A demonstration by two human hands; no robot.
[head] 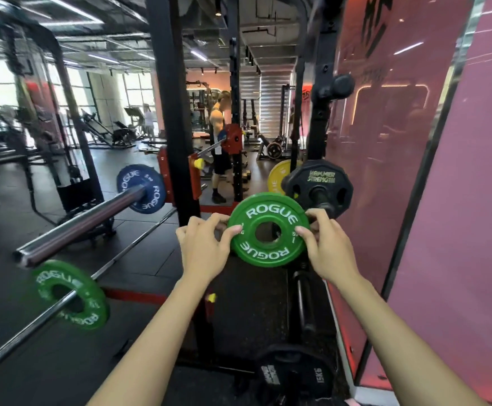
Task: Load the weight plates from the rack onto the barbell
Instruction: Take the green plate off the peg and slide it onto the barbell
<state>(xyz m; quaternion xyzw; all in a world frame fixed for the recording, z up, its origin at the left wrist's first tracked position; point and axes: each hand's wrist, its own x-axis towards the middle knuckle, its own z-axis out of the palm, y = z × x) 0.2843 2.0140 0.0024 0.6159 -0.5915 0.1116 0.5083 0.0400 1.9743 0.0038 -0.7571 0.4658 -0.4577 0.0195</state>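
Both hands hold a green plate (268,230) upright at the centre of the frame, its face with white lettering turned toward the camera. The left hand (202,249) grips the plate's left edge, fingers (233,231) curled onto the front face; the right hand (328,249) grips the right edge the same way. Just behind the plate, to the upper right, a black plate (318,186) hangs on a peg of the rack (316,124), with a yellow plate (278,175) behind it. At left, the barbell (72,227) runs from the lower left toward the middle of the frame — a blue plate (141,189) sits on its thick sleeve. A second green plate (70,294) sits on a thinner bar (19,332) in the lower left. Another black plate (294,376) lies low at bottom centre. A pink wall (458,200) fills the right side.
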